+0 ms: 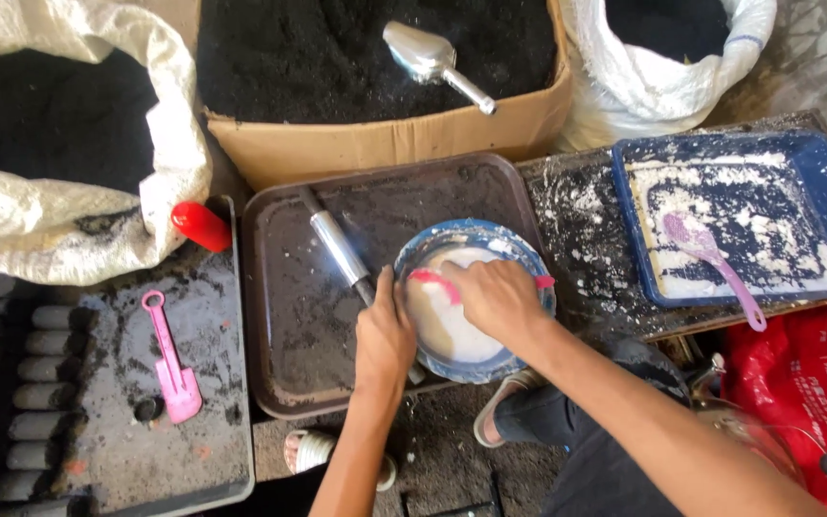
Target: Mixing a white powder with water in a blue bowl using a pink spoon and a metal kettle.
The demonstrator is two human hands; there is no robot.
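While my right hand is clenched on a pink plastic spatula, it works inside the round blue-rimmed bowl of pale paste. The spatula's pink end shows at both sides of the fist, one tip over the paste and the other at the bowl's right rim. My left hand is closed on the bowl's left rim, fingers curled over the edge, thumb outside.

The bowl sits at the right edge of a dark brown rectangular tray, overhanging its near right corner. A steel cylindrical tube with a dark rod lies slanted on the tray, just beside the bowl's left rim, its lower end passing under my left hand.

Left of the tray, a grey soot-covered board carries a pink toy-like plastic shovel. A red plastic cap lies at the board's far edge. Rows of dark cylindrical briquettes line its left edge.

Right of the tray, a blue rectangular tray dusted with white powder holds a lilac plastic spoon. Beyond both trays stands a cardboard box of black powder with a metal scoop resting in it, flanked by two white woven sacks.
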